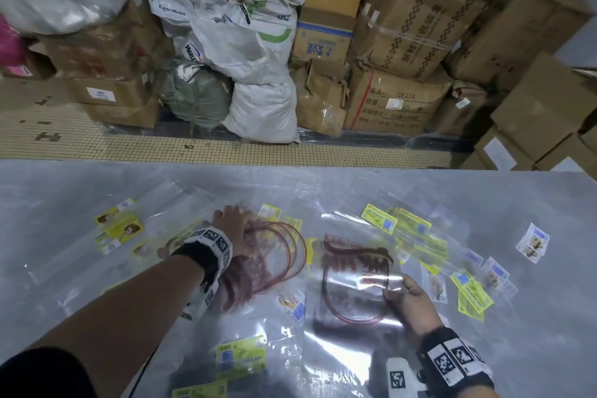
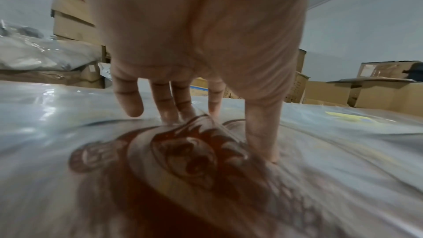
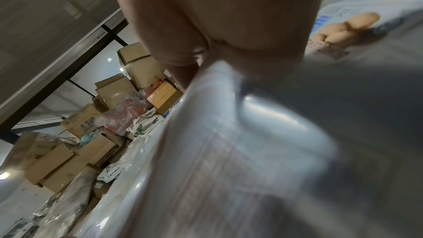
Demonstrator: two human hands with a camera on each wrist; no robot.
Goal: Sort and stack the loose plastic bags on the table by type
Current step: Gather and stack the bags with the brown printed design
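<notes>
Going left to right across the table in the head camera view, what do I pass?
Yellow-labelled bags → left hand pressing on the red-printed bag stack → red-printed bag held by the right hand → green-and-yellow labelled bags → blue-and-white labelled bag, lying alone.

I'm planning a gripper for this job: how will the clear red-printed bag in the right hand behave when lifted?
Probably floppy: the red-printed bag already bows and catches glare where the right hand pinches its edge. Likely very light, being thin and apparently empty film. Its glossy surface suggests that it may slide over the other bags beneath it.
</notes>
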